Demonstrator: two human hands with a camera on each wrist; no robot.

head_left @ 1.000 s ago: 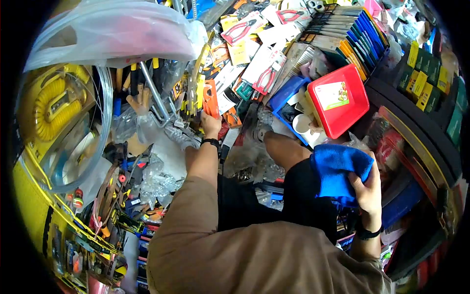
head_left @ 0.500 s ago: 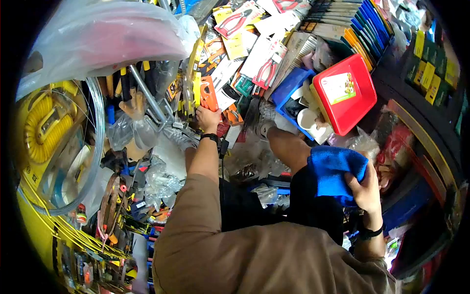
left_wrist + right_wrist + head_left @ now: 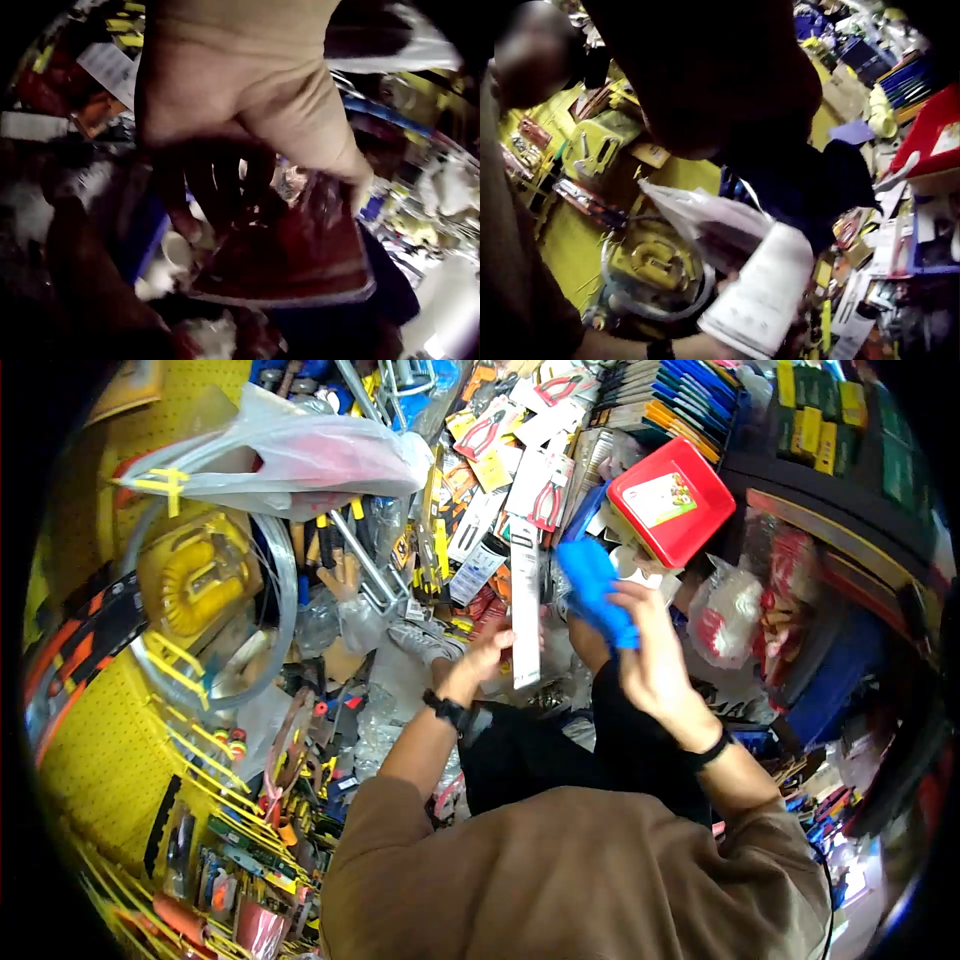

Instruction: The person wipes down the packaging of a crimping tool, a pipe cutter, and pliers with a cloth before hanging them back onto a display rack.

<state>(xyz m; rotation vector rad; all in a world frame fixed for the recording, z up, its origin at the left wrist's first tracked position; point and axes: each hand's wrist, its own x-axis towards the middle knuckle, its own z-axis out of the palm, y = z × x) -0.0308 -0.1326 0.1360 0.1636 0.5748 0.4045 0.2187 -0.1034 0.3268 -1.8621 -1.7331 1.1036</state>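
Observation:
In the head view my left hand (image 3: 490, 650) holds a long, narrow white packet (image 3: 524, 610) upright in front of my knees, with the thumb side against its lower edge. My right hand (image 3: 655, 660) grips a bunched blue cloth (image 3: 597, 590) just to the right of the packet, not touching it. The right wrist view shows the packet's white face (image 3: 761, 300) below the dark cloth (image 3: 802, 187). In the left wrist view my left hand (image 3: 247, 105) is dark, with its fingers curled down and partly lost in shadow.
Beyond the cloth lies a red tray (image 3: 675, 505) by a blue bin (image 3: 583, 515). Carded pliers (image 3: 547, 503) cover the middle. A plastic bag (image 3: 300, 455) and coiled wire (image 3: 285, 600) are at the left, a bagged item (image 3: 725, 615) at the right.
My left hand has lifted from the orange item among the goods and come nearer the right hand, with the white packet. The right hand and cloth have moved left and forward.

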